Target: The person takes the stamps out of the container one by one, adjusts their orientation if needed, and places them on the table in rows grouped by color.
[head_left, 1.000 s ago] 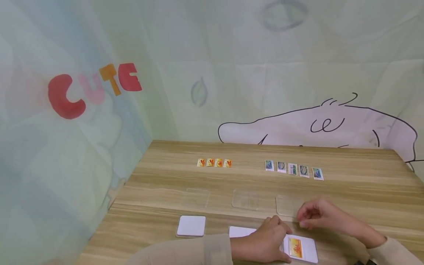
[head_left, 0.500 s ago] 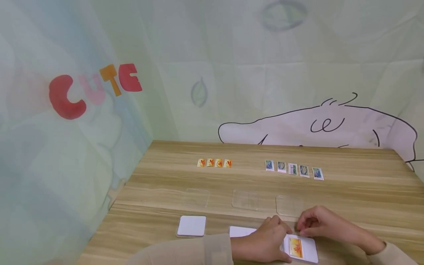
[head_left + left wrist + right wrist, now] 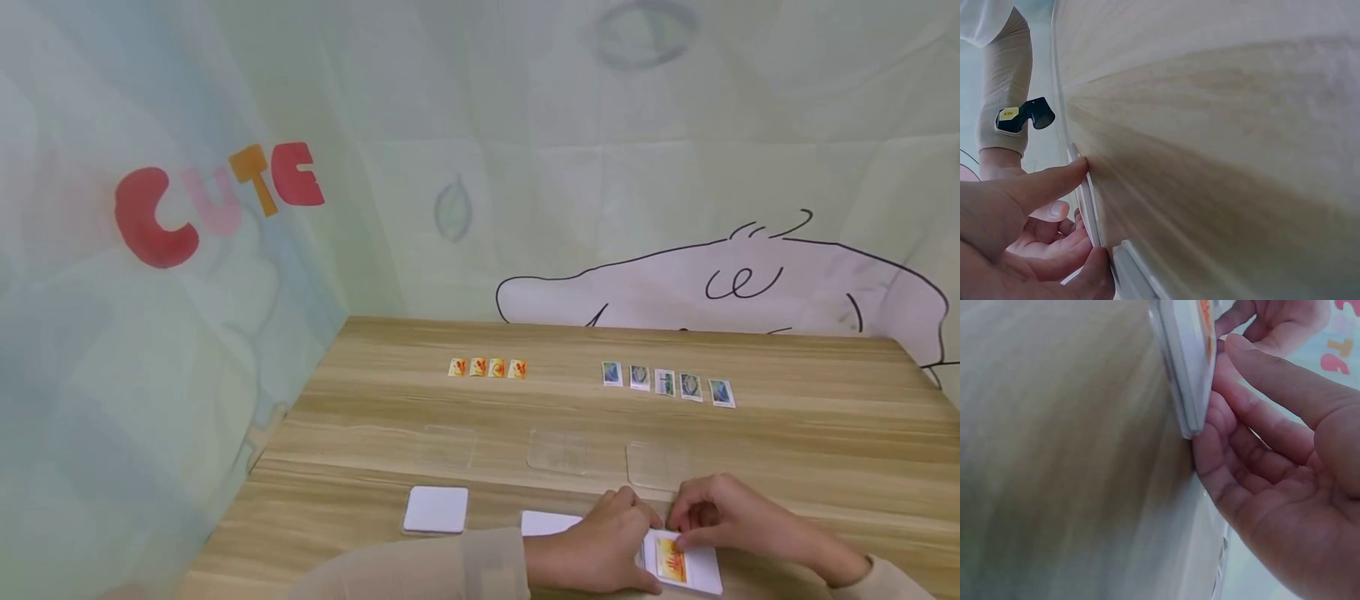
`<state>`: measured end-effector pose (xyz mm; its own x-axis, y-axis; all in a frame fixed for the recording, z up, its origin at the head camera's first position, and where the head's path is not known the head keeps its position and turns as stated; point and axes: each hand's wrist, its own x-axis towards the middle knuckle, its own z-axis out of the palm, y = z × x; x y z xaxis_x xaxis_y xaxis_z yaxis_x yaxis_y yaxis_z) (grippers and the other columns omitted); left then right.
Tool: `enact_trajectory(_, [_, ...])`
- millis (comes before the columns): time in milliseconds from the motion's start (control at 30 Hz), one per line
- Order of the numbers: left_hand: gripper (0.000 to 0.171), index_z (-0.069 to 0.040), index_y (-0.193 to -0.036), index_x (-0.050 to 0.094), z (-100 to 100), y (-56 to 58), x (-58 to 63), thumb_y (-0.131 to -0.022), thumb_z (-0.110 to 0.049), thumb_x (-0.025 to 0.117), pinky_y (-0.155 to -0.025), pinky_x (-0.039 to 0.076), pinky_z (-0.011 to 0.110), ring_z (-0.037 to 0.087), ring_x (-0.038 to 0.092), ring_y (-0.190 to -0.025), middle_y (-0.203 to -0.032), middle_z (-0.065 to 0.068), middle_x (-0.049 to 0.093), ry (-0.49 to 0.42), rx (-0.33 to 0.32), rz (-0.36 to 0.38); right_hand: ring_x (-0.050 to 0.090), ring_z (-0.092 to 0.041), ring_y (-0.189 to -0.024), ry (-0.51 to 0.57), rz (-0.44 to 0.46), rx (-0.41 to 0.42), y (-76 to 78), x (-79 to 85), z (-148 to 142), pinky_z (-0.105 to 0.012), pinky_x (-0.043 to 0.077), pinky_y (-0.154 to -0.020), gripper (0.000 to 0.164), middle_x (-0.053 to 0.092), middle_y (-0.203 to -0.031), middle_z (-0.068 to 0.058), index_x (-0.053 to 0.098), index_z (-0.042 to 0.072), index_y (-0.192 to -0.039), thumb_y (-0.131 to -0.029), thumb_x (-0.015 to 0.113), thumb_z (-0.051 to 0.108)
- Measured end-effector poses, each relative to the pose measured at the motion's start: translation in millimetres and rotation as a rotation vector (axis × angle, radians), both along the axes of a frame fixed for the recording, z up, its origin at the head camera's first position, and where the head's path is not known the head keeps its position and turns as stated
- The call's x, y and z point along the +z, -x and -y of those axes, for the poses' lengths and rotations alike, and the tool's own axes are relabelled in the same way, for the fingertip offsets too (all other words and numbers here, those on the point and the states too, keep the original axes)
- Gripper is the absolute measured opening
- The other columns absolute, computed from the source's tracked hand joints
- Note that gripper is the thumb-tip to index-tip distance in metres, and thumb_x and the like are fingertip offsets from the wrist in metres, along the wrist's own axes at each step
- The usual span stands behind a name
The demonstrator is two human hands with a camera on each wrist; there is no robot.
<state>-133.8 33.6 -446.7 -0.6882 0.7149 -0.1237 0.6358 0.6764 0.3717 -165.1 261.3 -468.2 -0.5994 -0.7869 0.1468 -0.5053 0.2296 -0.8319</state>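
An orange picture stamp (image 3: 671, 560) lies on a white-faced, clear-edged flat case (image 3: 705, 571) at the front right of the table. My left hand (image 3: 600, 546) holds this case, thumb at its near edge and a finger at its far edge; the left wrist view shows both tips on the slim case (image 3: 1090, 209). My right hand (image 3: 742, 521) is over the case's far right corner, fingers curled, its thumb tip at the stamp's upper right corner. In the right wrist view, curled fingers (image 3: 1235, 431) of the right hand lie along the case edge. A second white case (image 3: 547, 523) is partly hidden behind my left hand.
Another white case (image 3: 435, 510) lies to the left. Beyond are three clear plastic pieces (image 3: 557, 452) in a row. Farther back lie several orange stamps (image 3: 497, 367) and several blue-green stamps (image 3: 664, 382). A printed cloth wall (image 3: 450, 100) borders the table (image 3: 360, 400).
My right hand has come down and toward me from beyond the case onto its corner, its thumb now at the stamp. My left hand has kept its place.
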Motion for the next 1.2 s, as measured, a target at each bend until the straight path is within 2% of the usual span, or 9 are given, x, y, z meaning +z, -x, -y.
enact_trajectory(200, [0.057, -0.015, -0.120, 0.067, -0.4, 0.8, 0.3, -0.075, -0.043, 0.087, -0.081, 0.036, 0.013, 0.001, 0.043, -0.096, -0.108, -0.012, 0.056, -0.005, -0.005, 0.005, 0.054, 0.001, -0.070, 0.030, -0.131, -0.013, -1.1, -7.5, 4.7, -0.022, 0.048, -0.053, 0.009, 0.062, -0.080, 0.007, 0.071, 0.013, -0.092, -0.086, 0.078, 0.015])
enact_trajectory(333, [0.057, -0.014, -0.119, 0.067, 0.1, 0.0, -0.4, -0.074, -0.043, 0.087, -0.081, 0.036, 0.014, 0.002, 0.043, -0.096, -0.106, -0.011, 0.056, -0.008, -0.006, -0.006, 0.054, 0.000, -0.069, 0.040, -0.167, -0.037, -3.1, -11.2, 6.4, -0.021, 0.047, -0.052, 0.012, 0.061, -0.078, 0.006, 0.071, 0.014, -0.091, -0.084, 0.081, 0.015])
enact_trajectory(700, [0.054, -0.013, -0.115, 0.067, 2.6, -2.2, -0.5, -0.075, -0.042, 0.087, -0.080, 0.036, 0.012, 0.002, 0.044, -0.097, -0.105, -0.011, 0.057, -0.023, -0.038, -0.035, 0.050, 0.001, -0.069, 0.024, -0.100, -0.092, -8.4, -14.9, 7.3, -0.023, 0.044, -0.050, 0.021, 0.058, -0.074, 0.004, 0.066, 0.009, -0.087, -0.078, 0.085, 0.009])
enact_trajectory(900, [0.054, -0.012, -0.114, 0.068, 2.4, -1.7, 1.7, -0.074, -0.044, 0.087, -0.080, 0.035, 0.013, 0.002, 0.044, -0.097, -0.104, -0.011, 0.058, -0.012, -0.046, -0.056, 0.051, 0.001, -0.069, 0.030, -0.104, -0.103, -8.5, -15.1, 6.4, -0.023, 0.045, -0.051, 0.020, 0.058, -0.074, 0.003, 0.066, 0.008, -0.086, -0.077, 0.085, 0.010])
enact_trajectory(1033, [0.055, -0.013, -0.114, 0.068, 1.3, -0.9, 1.4, -0.073, -0.044, 0.088, -0.079, 0.035, 0.013, 0.002, 0.044, -0.095, -0.102, -0.011, 0.058, -0.007, -0.042, -0.065, 0.051, 0.001, -0.069, 0.034, -0.109, -0.103, -7.6, -15.0, 6.3, -0.022, 0.045, -0.051, 0.019, 0.058, -0.074, 0.003, 0.067, 0.008, -0.085, -0.078, 0.084, 0.010])
enact_trajectory(1200, [0.054, -0.014, -0.114, 0.068, -1.0, -0.3, 1.2, -0.073, -0.044, 0.088, -0.079, 0.035, 0.013, 0.002, 0.044, -0.094, -0.102, -0.011, 0.057, -0.003, -0.023, -0.048, 0.051, 0.001, -0.068, 0.043, -0.066, -0.093, -5.7, -13.1, 5.9, -0.022, 0.045, -0.051, 0.016, 0.059, -0.073, 0.001, 0.067, 0.007, -0.086, -0.079, 0.082, 0.008])
